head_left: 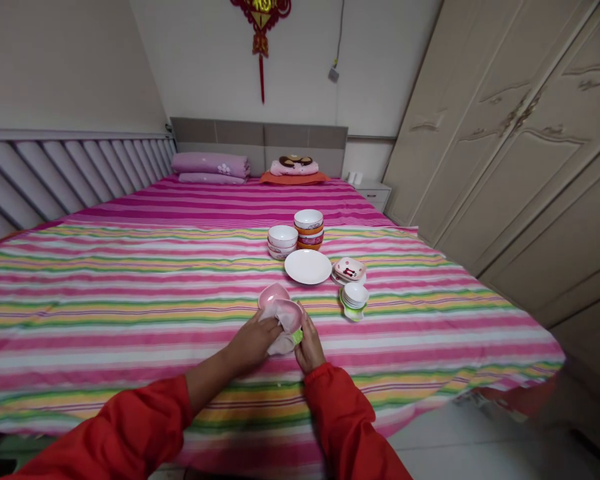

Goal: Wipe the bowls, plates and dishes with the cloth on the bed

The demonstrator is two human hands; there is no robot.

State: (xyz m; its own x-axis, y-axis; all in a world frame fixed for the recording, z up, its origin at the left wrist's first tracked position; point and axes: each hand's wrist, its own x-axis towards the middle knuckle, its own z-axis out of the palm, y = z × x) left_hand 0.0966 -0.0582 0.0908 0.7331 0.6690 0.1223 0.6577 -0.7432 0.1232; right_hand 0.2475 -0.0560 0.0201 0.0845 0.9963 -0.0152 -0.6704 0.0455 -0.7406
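A striped sheet lies over the bed's near part. On it, at twelve o'clock from the pink-and-green dish, stand stacked bowls; a white plate lies at one o'clock, small white bowls near three. The dish, perhaps one lobed piece though partly covered, sits between the hands: the right hand grips its three o'clock edge, the left hand, fingers bent, pinches a pale cloth against it.
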